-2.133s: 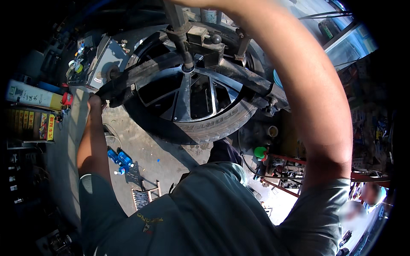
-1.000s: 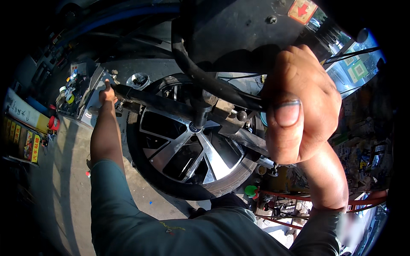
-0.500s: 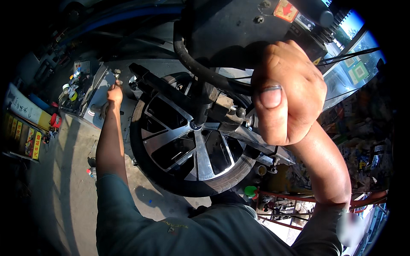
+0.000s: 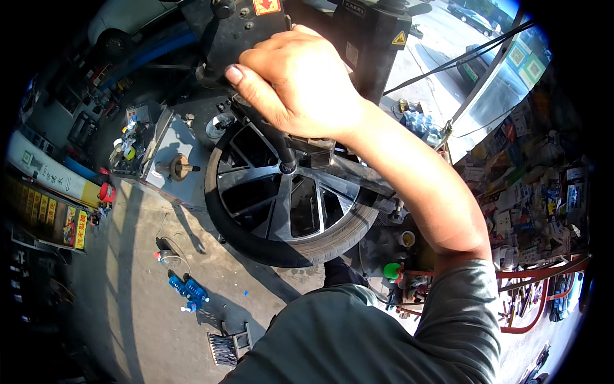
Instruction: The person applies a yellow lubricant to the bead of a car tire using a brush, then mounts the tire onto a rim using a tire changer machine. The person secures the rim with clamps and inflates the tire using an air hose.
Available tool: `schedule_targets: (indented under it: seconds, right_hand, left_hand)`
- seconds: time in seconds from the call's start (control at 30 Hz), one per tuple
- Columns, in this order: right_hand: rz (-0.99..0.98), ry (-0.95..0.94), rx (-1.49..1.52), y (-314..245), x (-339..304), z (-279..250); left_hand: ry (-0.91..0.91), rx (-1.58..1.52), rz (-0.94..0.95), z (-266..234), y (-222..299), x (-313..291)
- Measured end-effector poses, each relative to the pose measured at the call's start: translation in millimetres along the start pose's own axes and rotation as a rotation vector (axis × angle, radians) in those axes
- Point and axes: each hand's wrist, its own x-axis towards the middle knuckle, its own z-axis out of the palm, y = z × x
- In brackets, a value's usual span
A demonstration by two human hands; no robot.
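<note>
My right hand [image 4: 300,80] is closed around a black handle on the head of a tyre-changing machine [image 4: 371,38], high in the picture. Below it a black vertical shaft [image 4: 284,153] comes down to the hub of a wheel. The wheel lies flat on the machine, with a silver and black spoked alloy rim [image 4: 281,205] inside a black tyre [image 4: 281,253]. My right forearm crosses over the wheel's right side. My left hand is out of the picture. My grey-green shirt fills the lower edge.
A grey machine with a protruding shaft [image 4: 173,160] stands left of the wheel, with a tray of small items behind it. Blue bottles [image 4: 188,291] and a small ribbed pedal [image 4: 224,349] lie on the concrete floor. A red tool rack [image 4: 543,301] stands at the right.
My left arm, which reached to the wheel's left edge, has dropped out of view. My right hand has shifted left and higher on the machine head, and the wheel now shows more fully.
</note>
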Motion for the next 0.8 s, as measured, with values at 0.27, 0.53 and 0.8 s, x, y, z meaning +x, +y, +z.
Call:
schedule_targets:
  seconds: [0.27, 0.53, 0.8]
  right_hand:
    - [0.023, 0.014, 0.043, -15, 2, -16]
    - [0.046, -0.103, 0.001, -14, 1, -24]
    - [0.229, -0.291, 0.021, -25, 12, -34]
  left_hand:
    - [0.034, -0.254, 0.13, 1, -49, -35]
    - [0.102, -0.196, 0.941, 8, 132, -86]
    - [-0.015, -0.075, 0.739, -11, 26, -44]
